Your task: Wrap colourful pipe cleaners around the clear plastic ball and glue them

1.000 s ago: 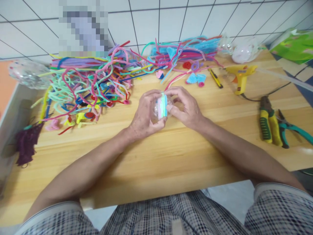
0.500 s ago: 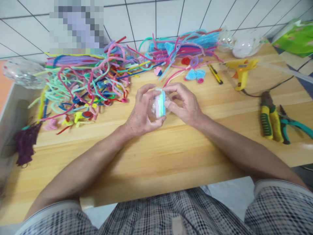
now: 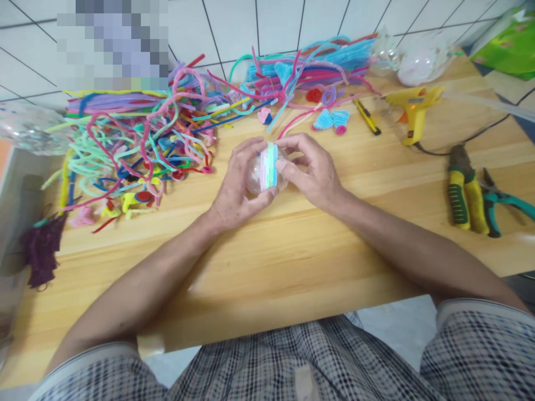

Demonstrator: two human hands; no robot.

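Between my hands is a clear plastic ball [image 3: 254, 177] with a band of pipe cleaners [image 3: 270, 167] around its middle, in pink, pale green and blue stripes. My left hand [image 3: 236, 186] curls around the ball's left side, thumb below and fingers over the top. On the right side, my right hand [image 3: 315, 172] has its thumb and fingers closed on the band's blue edge and the ball. Both hands are just above the wooden table or resting near it; I cannot tell which. The fingers partly hide the ball's ends.
Tangled pipe cleaners [image 3: 121, 145] cover the back left, with blue bundles [image 3: 346, 53] behind. A blue pipe-cleaner bow [image 3: 332, 120], a yellow cutter [image 3: 368, 117], a yellow glue gun [image 3: 414, 108] with its cord, wire strippers [image 3: 463, 192] and teal-handled pliers [image 3: 501, 200] lie to the right.
The view has shifted slightly. Both hands still grip the ball, and its striped band now faces me a little differently, with the clear right side showing more.
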